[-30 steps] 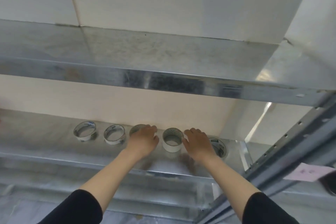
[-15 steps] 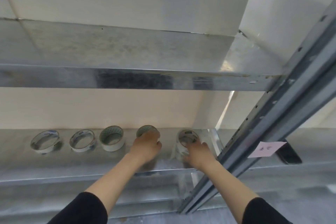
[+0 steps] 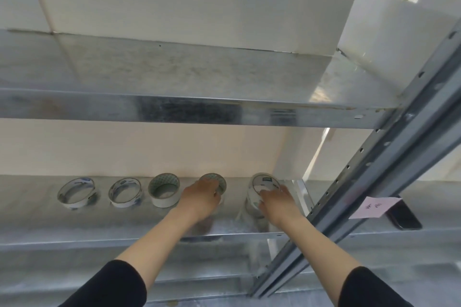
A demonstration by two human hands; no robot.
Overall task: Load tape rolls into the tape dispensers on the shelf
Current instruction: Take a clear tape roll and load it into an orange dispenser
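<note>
Several white tape rolls lie flat in a row on the metal shelf. From the left: a thin roll with blue print, a second thin roll, and a taller roll with a dotted core. My left hand closes around the fourth roll, covering its front. My right hand grips the fifth roll, which is tilted up on its edge at the shelf's right end. No tape dispenser is in sight.
An upper metal shelf overhangs the row. A perforated grey upright slants down on the right, just beside my right hand. A pink paper label and a dark object sit beyond it. A white wall backs the shelf.
My view swung right, so the rolls slid left in frame. My hands shifted from the third roll and the gap beside the fourth onto the fourth and fifth. The fifth roll tipped up.
</note>
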